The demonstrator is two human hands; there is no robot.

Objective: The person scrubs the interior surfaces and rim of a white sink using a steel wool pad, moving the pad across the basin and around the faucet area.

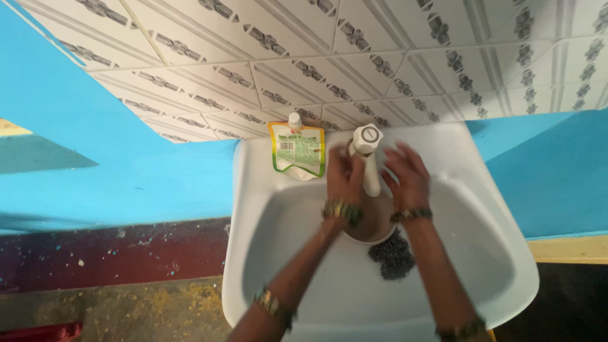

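- Head view: a white washbasin (494, 253) juts from a blue wall below patterned tiles.
- Both hands hover over the bowl at the white tap (367, 158) on the back rim: left hand (345, 177) and right hand (407, 177) flank its spout, fingers spread, holding nothing.
- A brown bowl (370, 225) sits beneath them; a dark scouring pad (392, 254) lies just beside it.
- A soap pouch (297, 152) leans at the back-left rim; a careless elbow could likely tip it in.

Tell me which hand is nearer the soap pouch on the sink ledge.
Left. The left hand is just right of the soap pouch; the right hand lies beyond the tap.
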